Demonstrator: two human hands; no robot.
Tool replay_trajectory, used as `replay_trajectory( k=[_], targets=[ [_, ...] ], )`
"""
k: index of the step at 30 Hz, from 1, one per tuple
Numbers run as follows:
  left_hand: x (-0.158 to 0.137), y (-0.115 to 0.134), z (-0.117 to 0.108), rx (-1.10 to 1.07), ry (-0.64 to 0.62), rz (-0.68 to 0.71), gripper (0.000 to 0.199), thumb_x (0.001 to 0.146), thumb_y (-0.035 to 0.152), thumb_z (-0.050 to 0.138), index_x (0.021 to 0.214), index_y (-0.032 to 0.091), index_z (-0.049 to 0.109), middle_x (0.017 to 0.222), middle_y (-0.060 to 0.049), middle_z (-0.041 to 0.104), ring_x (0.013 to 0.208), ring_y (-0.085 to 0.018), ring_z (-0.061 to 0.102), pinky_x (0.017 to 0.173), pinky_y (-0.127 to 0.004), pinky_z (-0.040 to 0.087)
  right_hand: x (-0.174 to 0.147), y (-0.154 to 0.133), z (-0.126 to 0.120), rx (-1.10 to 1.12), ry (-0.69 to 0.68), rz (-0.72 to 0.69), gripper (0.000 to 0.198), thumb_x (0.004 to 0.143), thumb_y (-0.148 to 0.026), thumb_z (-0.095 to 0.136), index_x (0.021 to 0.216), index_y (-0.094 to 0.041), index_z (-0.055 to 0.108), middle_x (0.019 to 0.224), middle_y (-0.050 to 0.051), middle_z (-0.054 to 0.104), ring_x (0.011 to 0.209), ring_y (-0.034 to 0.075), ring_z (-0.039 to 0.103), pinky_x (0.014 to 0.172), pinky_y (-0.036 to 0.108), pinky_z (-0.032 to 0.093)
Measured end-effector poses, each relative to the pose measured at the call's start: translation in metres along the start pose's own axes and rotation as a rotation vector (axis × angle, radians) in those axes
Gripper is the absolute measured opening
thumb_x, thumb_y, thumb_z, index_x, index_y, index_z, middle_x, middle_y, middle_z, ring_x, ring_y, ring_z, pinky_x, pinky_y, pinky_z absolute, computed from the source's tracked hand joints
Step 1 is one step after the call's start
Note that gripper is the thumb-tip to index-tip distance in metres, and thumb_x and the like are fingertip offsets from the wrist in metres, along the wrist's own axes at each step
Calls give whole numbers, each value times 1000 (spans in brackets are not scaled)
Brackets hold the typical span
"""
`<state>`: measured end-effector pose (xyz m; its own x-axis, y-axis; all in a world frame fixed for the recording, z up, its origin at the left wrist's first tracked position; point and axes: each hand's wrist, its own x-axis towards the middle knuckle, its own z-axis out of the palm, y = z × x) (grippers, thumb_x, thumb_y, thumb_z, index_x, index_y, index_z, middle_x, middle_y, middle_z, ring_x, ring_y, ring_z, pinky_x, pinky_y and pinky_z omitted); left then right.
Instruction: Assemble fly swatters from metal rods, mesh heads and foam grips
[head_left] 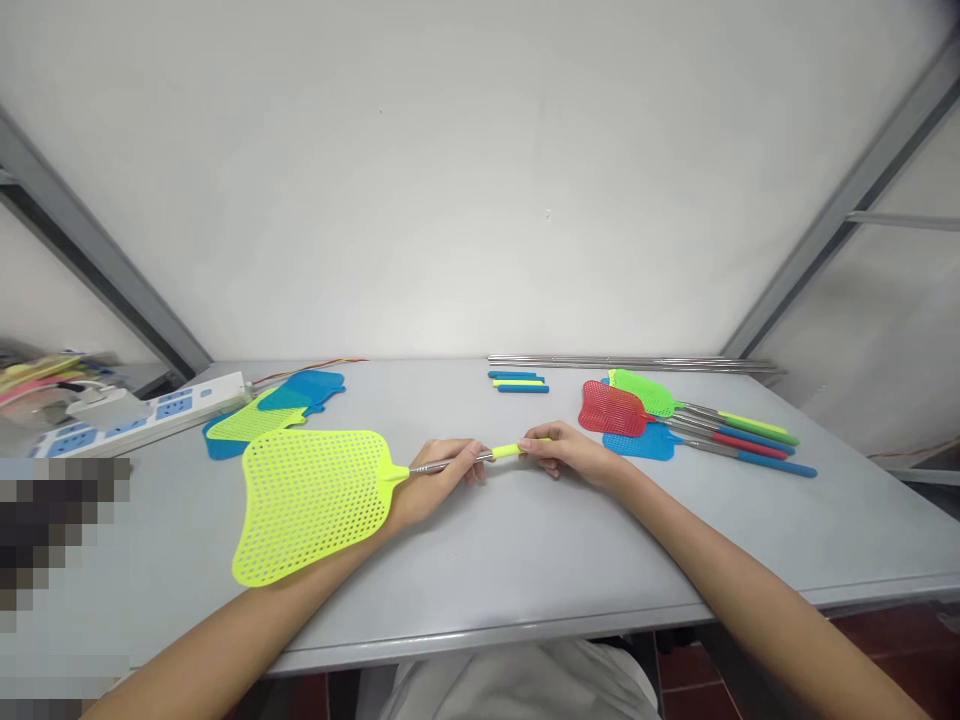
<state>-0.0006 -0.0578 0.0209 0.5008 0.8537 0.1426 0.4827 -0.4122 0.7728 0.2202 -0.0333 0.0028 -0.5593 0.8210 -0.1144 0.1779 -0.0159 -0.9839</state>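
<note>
A yellow fly swatter (319, 500) is held above the table, its perforated head over my left forearm. My left hand (446, 475) is closed around its metal rod, near the end away from the head. The fingers of my right hand (566, 452) pinch a yellow handle sleeve (507, 451) at the rod's end. The sleeve meets the rod between my two hands; how far the rod reaches inside it is hidden. My right fingertips cover the sleeve's far end.
Blue and yellow swatter heads (304, 390) lie at the left beside a white power strip (172, 405). Loose handle sleeves (523, 388) and thin metal rods (600, 361) lie at the back. Several swatters with handles (613, 408) are piled at the right.
</note>
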Motion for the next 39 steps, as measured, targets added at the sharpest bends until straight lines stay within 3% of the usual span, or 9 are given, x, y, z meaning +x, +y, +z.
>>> replay_trajectory(
  k=[23,28,35,39],
  targets=[
    [1,-5,1,-16,-4,-31,45,86,41,28,68,16,61,65,1,61,65,-13,53,66,-22,40,0,1,-1,14,4,2,34,72,-45,54,74,-12,60,46,-6,33,40,5,33,43,21,28],
    [1,-3,2,-158,-37,-62,44,85,43,31,75,14,62,65,-2,61,61,-13,53,63,-24,42,0,2,0,112,22,26,31,71,-43,56,74,-12,60,47,-5,32,42,5,31,42,20,26],
    [2,-3,6,-391,-116,-92,44,83,44,35,69,11,61,60,-5,60,56,-13,54,60,-25,43,0,-1,1,285,61,7,28,70,-39,58,73,-11,60,52,-5,29,47,6,28,43,20,24],
    [3,-4,6,-451,-83,-114,44,83,45,34,66,12,58,57,-4,58,53,-13,53,59,-26,43,0,-1,1,295,64,7,29,70,-39,58,75,-10,61,53,-4,29,48,6,28,43,21,24]
  ],
)
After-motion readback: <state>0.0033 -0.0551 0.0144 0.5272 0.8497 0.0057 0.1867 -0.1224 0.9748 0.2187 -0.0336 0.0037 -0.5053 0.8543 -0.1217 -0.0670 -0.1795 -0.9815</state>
